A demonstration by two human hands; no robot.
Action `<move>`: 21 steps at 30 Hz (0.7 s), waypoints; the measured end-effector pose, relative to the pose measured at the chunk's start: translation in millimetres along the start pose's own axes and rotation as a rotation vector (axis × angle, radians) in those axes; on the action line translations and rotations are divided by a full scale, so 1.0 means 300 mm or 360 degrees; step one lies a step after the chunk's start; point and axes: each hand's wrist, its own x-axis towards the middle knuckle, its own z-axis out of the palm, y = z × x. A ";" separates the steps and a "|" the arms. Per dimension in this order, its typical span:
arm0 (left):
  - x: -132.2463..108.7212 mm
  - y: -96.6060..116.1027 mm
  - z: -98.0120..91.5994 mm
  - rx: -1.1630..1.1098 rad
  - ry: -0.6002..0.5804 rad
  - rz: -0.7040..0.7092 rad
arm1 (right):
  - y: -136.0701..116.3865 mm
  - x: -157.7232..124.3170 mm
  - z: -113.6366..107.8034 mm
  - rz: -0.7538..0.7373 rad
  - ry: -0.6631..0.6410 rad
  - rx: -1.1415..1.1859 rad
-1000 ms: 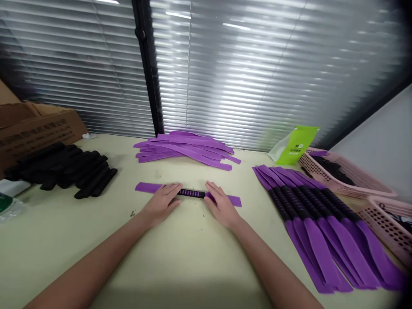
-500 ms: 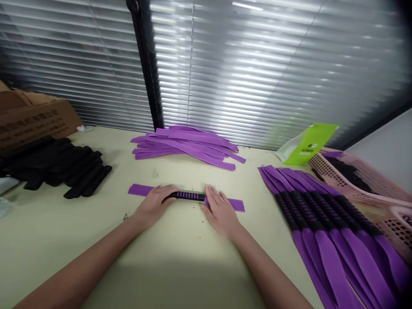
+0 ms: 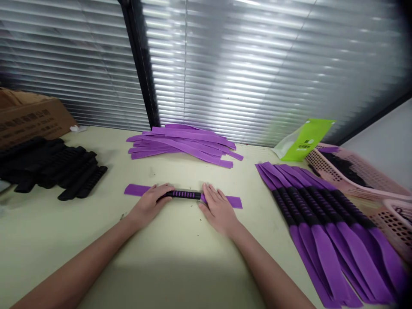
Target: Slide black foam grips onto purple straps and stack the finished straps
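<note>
In the head view, a purple strap [image 3: 234, 201] lies across the table with a black slotted grip sleeve [image 3: 185, 195] around its middle. Purple shows through the sleeve's slots. My left hand [image 3: 150, 203] is closed over the left end of the sleeve, its thumb on the near side. The strap's left end sticks out beyond that hand. My right hand [image 3: 219, 209] lies flat, fingers stretched out, over the strap just at the sleeve's right end. What is under both palms is hidden.
Loose purple straps [image 3: 183, 143] are heaped at the back. Black sleeves [image 3: 64, 165] pile up on the left by a cardboard box [image 3: 35, 122]. Sleeved straps [image 3: 322, 210] lie on the right, near pink baskets [image 3: 357, 189] and a green pouch [image 3: 307, 139].
The whole view has shifted slightly, so everything sits a little further left. Both hands keep nearly the same pose on the sleeve and strap.
</note>
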 end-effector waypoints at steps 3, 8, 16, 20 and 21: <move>0.004 0.001 -0.034 -0.0008 0.0184 0.0000 | 0.014 0.001 -0.018 0.0145 0.0257 0.0545; 0.046 0.010 -0.192 -0.0417 0.0851 0.0243 | 0.143 0.009 -0.105 0.0517 0.1361 0.1855; 0.076 0.034 -0.341 -0.0929 0.1678 0.0042 | 0.296 0.001 -0.160 0.0646 0.2065 0.2235; 0.080 0.007 -0.308 -0.0832 0.1578 -0.0037 | 0.218 0.013 -0.117 0.0537 0.1834 0.1892; 0.080 -0.002 -0.295 -0.0731 0.1487 -0.0009 | 0.193 0.014 -0.106 0.0468 0.1710 0.1697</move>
